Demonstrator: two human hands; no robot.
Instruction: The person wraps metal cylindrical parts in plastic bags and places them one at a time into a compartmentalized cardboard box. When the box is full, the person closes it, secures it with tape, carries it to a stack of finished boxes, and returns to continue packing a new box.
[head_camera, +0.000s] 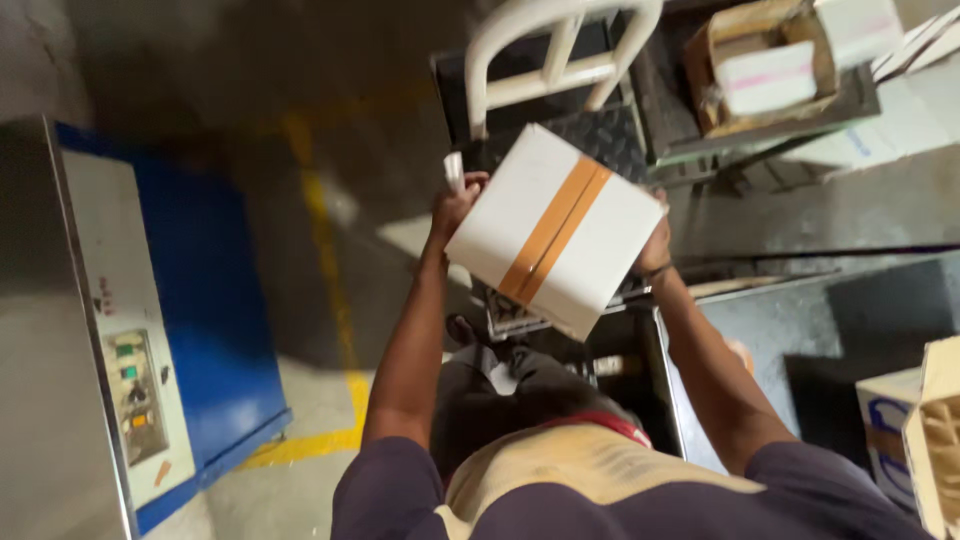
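I hold a white carton (590, 205) sealed with a strip of brown tape, tilted, in front of my chest with both hands. My left hand (455, 207) grips its left edge, and a small white object (454, 170) sticks up by the fingers. My right hand (656, 250) grips the right edge and is mostly hidden behind the carton. Below and beyond the carton stands a platform trolley with a dark diamond-plate deck (610, 135) and a white tubular handle (545, 50).
A blue machine (215, 300) with a grey control panel (135, 395) stands at the left. A yellow line (330, 270) runs along the concrete floor. An open cardboard box (765, 60) sits on a stand at top right. More cartons (915, 440) are at lower right.
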